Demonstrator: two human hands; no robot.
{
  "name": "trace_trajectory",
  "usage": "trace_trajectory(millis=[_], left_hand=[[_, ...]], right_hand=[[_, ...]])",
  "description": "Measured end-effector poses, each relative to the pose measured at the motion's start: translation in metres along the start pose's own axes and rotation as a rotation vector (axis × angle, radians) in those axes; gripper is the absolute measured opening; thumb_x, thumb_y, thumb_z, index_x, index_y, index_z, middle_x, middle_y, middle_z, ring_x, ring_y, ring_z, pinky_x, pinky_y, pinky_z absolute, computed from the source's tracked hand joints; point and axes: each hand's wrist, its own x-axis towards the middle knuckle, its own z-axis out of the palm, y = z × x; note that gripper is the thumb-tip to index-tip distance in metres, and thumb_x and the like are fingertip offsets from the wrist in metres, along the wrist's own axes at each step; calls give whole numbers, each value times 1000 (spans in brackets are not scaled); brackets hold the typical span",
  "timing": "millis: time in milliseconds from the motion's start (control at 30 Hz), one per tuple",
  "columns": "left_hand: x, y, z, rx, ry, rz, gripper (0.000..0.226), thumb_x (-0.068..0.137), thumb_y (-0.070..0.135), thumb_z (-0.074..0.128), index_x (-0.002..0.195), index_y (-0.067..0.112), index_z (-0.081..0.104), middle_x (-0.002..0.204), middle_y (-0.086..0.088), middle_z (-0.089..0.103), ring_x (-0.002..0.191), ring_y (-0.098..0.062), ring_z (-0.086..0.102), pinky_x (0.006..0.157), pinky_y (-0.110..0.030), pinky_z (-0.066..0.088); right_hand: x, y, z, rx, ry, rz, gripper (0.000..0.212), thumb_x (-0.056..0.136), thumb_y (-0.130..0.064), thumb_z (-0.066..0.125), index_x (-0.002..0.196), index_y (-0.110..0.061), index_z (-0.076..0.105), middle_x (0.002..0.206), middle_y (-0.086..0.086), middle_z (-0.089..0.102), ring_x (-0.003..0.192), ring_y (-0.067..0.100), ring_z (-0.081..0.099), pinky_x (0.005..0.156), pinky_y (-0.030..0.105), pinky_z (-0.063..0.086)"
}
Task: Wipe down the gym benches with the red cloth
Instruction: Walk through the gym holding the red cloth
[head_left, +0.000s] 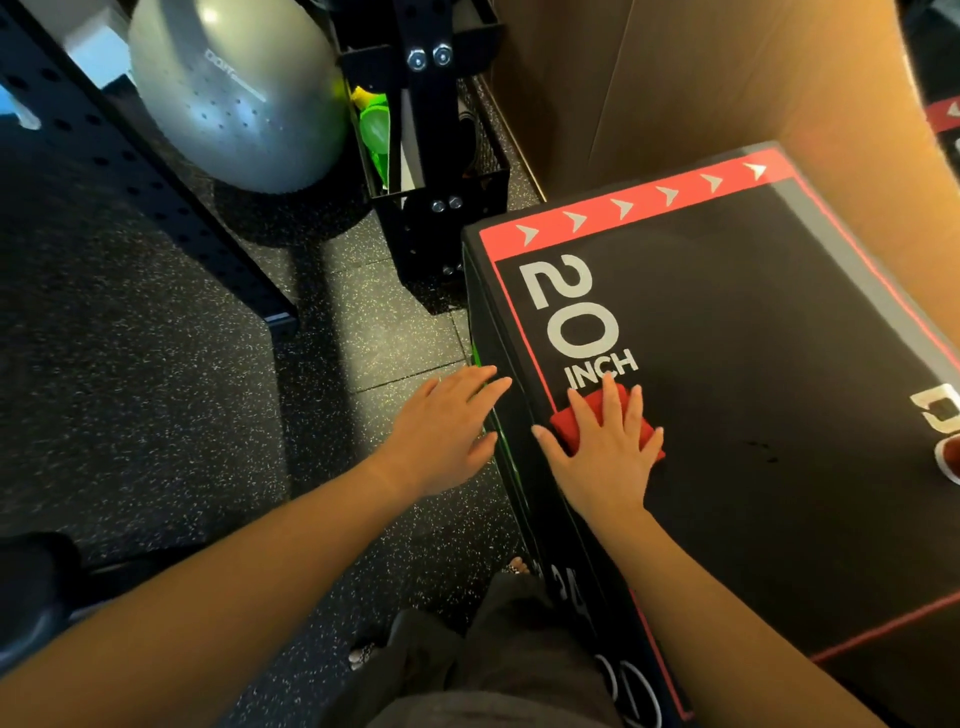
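Here our right hand (608, 457) lies flat, fingers straight and spread, pressing the red cloth (565, 426) onto the top of the black box (753, 332). The cloth shows under and between those fingers, with white "20 INCH" lettering just beyond the fingertips. Our left hand (441, 431) is open too, its straight fingertips at the box's left edge; we cannot tell whether they touch it.
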Motion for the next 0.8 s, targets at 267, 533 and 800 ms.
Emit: trace_trajectory(millis=[267, 533, 800], left_hand=[[-20, -7, 1, 5, -22, -11, 63, 96, 40, 40, 150, 25, 12, 157, 2, 17, 144, -15, 17, 117, -42, 22], [-32, -12, -9, -14, 1, -56, 67, 95, 38, 45, 150, 25, 10, 157, 3, 16, 144, -15, 18, 118, -41, 20], [-107, -47, -11, -46, 44, -199, 66, 95, 38, 46, 150, 24, 13, 156, 0, 19, 142, -17, 23, 116, -41, 25]], right_hand=[[0, 8, 6, 1, 90, -97, 45, 95, -34, 52, 138, -22, 47, 156, 5, 24, 144, 30, 14, 111, 54, 24], [-22, -13, -11, 336, -39, -290, 43, 95, -26, 52, 137, -21, 46, 150, -7, 34, 140, 12, 27, 114, 37, 26], [-64, -89, 15, 643, -151, -398, 37, 98, -26, 49, 134, -18, 49, 136, -5, 51, 124, 9, 46, 108, 26, 35]])
